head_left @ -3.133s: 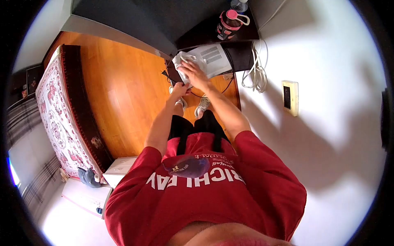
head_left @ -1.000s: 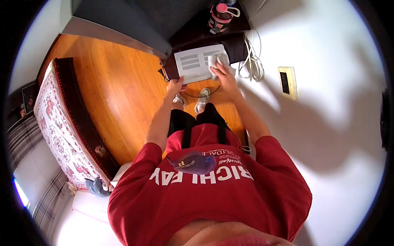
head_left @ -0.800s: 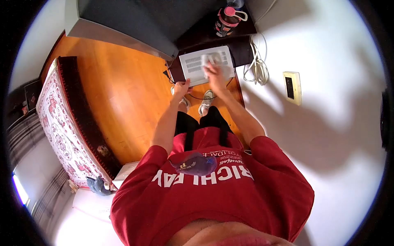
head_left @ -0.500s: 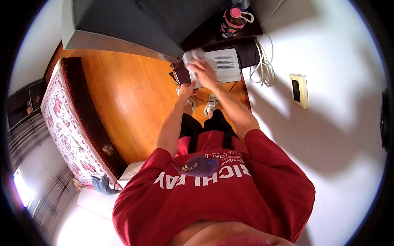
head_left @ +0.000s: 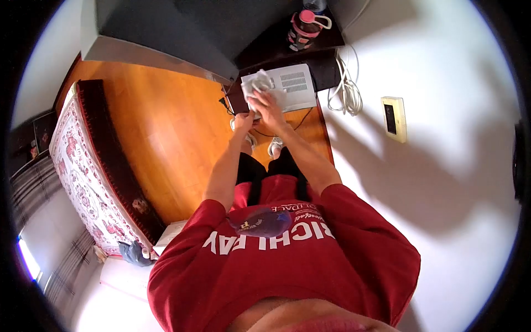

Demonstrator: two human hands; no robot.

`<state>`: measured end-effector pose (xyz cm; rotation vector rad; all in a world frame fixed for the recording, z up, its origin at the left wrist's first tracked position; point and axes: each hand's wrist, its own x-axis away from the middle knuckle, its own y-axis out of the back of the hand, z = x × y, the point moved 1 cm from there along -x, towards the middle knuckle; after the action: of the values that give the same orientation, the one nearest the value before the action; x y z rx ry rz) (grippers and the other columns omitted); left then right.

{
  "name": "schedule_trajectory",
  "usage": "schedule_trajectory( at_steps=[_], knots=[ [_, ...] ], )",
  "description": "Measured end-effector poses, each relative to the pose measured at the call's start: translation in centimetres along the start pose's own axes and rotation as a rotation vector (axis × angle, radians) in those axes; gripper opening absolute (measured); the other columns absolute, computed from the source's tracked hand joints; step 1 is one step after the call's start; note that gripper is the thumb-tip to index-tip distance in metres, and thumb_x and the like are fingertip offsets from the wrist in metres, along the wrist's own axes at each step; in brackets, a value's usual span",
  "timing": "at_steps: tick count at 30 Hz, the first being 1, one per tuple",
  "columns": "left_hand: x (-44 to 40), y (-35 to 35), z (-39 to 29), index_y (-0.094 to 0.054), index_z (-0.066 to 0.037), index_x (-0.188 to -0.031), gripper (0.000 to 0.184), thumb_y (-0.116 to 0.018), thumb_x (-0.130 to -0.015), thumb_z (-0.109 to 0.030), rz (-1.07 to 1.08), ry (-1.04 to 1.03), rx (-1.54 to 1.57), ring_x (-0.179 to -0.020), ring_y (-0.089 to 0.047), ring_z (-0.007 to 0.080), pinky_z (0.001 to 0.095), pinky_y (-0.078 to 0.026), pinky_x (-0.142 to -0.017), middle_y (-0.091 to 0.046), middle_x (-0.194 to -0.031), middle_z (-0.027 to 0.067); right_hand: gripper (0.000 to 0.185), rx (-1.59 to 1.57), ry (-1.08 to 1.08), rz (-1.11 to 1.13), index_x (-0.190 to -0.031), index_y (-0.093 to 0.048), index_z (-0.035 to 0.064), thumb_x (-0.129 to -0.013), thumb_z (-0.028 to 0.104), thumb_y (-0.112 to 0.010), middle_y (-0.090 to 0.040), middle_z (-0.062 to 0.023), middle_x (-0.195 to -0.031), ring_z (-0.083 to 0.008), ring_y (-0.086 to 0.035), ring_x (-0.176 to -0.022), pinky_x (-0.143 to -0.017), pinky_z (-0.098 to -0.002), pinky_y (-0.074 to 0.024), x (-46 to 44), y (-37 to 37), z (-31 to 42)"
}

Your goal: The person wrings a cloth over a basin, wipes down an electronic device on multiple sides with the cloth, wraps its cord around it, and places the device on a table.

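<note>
While my right hand grasps the bunched white cloth against the top of the white vented box, my left hand is at its near-left corner, grip too hidden to tell. The box lies on the dark shelf.

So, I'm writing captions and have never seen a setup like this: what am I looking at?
There is no machine here, just a person's two bare hands. Every picture comes from one camera worn on their head, looking down. The right hand holds a crumpled white cloth against a flat white box with slotted vents, which lies on a dark surface. The left hand is at the box's near left corner; its grip is unclear. Beyond stands a dark bottle with a pink lid.
</note>
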<state>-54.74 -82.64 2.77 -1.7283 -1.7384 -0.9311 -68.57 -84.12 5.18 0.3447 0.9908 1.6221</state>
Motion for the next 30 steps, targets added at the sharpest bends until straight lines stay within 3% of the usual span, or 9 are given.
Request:
schedule_trajectory(
  at_steps=[6, 9, 14, 17, 20, 22, 24, 26, 30],
  knots=[
    [-1.8, 0.7, 1.7, -0.066, 0.009, -0.088, 0.046, -0.059, -0.089, -0.037, -0.042, 0.004, -0.024, -0.060, -0.066, 0.0175, 0.0268, -0.055, -0.054, -0.066, -0.072, 0.0127, 0.053, -0.046, -0.074, 0.050, -0.128, -0.053, 0.0184, -0.079, -0.003, -0.052, -0.042, -0.0085, -0.138, -0.0326, -0.043, -0.123, -0.100, -0.0388, -0.0392, 1.8, 8.1, -2.4],
    [0.0, 0.4, -0.1, -0.065, 0.010, -0.089, 0.048, -0.059, -0.089, -0.037, -0.034, 0.008, 0.044, -0.060, -0.066, 0.0169, 0.0256, -0.056, -0.055, -0.067, -0.075, 0.0132, 0.053, 0.018, -0.300, 0.010, -0.127, -0.054, 0.0172, -0.078, -0.005, -0.052, -0.043, -0.0096, -0.137, -0.0339, -0.043, -0.122, -0.100, -0.0396, -0.0393, 3.3, 10.0, -5.5],
    [0.9, 0.3, -1.3, -0.064, 0.011, -0.090, 0.047, -0.059, -0.089, -0.036, -0.052, 0.017, 0.062, -0.063, -0.067, 0.0171, 0.0260, -0.056, -0.055, -0.066, -0.077, 0.0135, 0.050, 0.032, -0.360, -0.290, -0.124, -0.055, 0.0119, -0.077, -0.005, -0.053, -0.043, -0.0104, -0.137, -0.0327, -0.038, -0.127, -0.100, -0.0419, -0.0375, 3.4, 6.0, -4.7],
    [0.3, 0.7, -0.4, -0.059, 0.011, -0.100, 0.046, -0.058, -0.091, -0.034, -0.013, 0.043, 0.059, -0.069, -0.066, 0.0212, 0.0307, -0.057, -0.058, -0.064, -0.084, 0.0152, 0.047, 0.056, -0.064, -0.016, -0.123, -0.056, 0.0120, -0.078, 0.003, -0.054, -0.042, -0.0090, -0.138, -0.0305, -0.035, -0.129, -0.104, -0.0429, -0.0317, 2.6, 4.7, 0.0],
    [-0.5, 1.1, 0.2, -0.059, 0.009, -0.100, 0.044, -0.057, -0.091, -0.034, 0.017, -0.039, 0.011, -0.070, -0.066, 0.0203, 0.0305, -0.056, -0.057, -0.064, -0.084, 0.0137, 0.048, 0.049, -0.002, 0.051, -0.125, -0.055, 0.0136, -0.078, 0.006, -0.053, -0.041, -0.0059, -0.139, -0.0281, -0.037, -0.127, -0.104, -0.0429, -0.0321, 3.1, 3.2, 2.8],
    [0.7, 0.8, -1.4, -0.059, 0.009, -0.101, 0.045, -0.056, -0.091, -0.035, -0.024, 0.100, 0.039, -0.070, -0.066, 0.0206, 0.0305, -0.055, -0.058, -0.064, -0.084, 0.0136, 0.050, 0.072, -0.004, 0.017, -0.126, -0.053, 0.0152, -0.077, 0.007, -0.055, -0.040, -0.0045, -0.140, -0.0278, -0.038, -0.127, -0.103, -0.0420, -0.0342, 3.3, 3.4, 1.3],
    [1.1, 0.9, -1.5, -0.059, 0.009, -0.101, 0.047, -0.056, -0.091, -0.036, -0.014, 0.068, 0.041, -0.070, -0.066, 0.0207, 0.0304, -0.055, -0.058, -0.065, -0.084, 0.0143, 0.051, 0.038, -0.067, 0.125, -0.126, -0.054, 0.0147, -0.075, 0.007, -0.056, -0.040, -0.0057, -0.140, -0.0300, -0.040, -0.126, -0.102, -0.0416, -0.0363, 4.4, 6.0, -0.6],
    [1.2, 0.7, -1.8, -0.059, 0.010, -0.101, 0.048, -0.057, -0.091, -0.037, -0.009, 0.028, 0.054, -0.069, -0.066, 0.0208, 0.0303, -0.055, -0.057, -0.065, -0.084, 0.0151, 0.049, 0.102, -0.128, 0.001, -0.118, -0.060, 0.0197, -0.072, 0.003, -0.060, -0.050, -0.0022, -0.131, -0.0250, -0.046, -0.122, -0.094, -0.0349, -0.0465, 4.8, 9.3, -1.8],
    [2.0, 0.7, -2.9, -0.062, 0.011, -0.088, 0.048, -0.061, -0.088, -0.037, -0.021, 0.030, 0.083, -0.062, -0.065, 0.0174, 0.0265, -0.054, -0.052, -0.065, -0.075, 0.0134, 0.045, 0.128, -0.196, -0.088, -0.115, -0.062, 0.0100, -0.070, 0.005, -0.061, -0.050, -0.0105, -0.131, -0.0369, -0.049, -0.114, -0.094, -0.0428, -0.0437, 5.2, 11.6, -3.6]
  ],
)
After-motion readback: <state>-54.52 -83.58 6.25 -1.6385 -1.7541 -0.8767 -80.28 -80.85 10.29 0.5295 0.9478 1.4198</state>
